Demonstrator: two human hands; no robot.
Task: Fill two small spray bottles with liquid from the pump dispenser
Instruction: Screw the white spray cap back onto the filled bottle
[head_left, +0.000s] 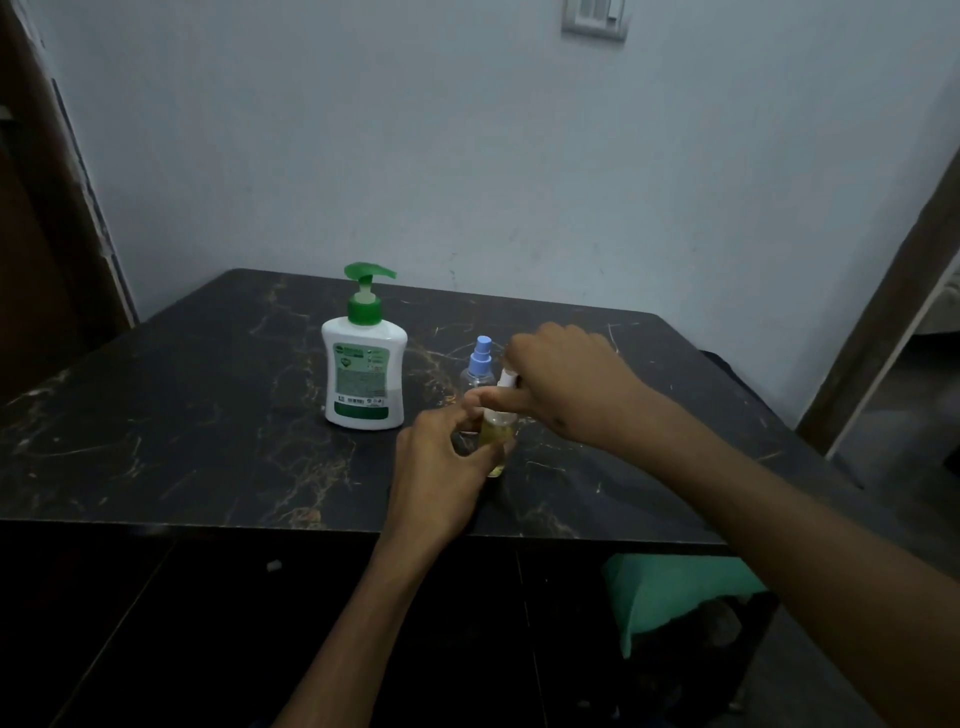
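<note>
A black marble-look table (208, 415), gold veins running across its top, stands pushed up against the pale wall. On it stands the pump dispenser (363, 371), upright, white body with a green pump head. Just right of the dispenser stands a clear spray bottle with a blue cap (480, 364), also upright. Right of the dispenser and nearer the table's front edge, a second small bottle holding yellowish liquid (497, 441) stands on the tabletop, close in front of the blue-capped one.
</note>
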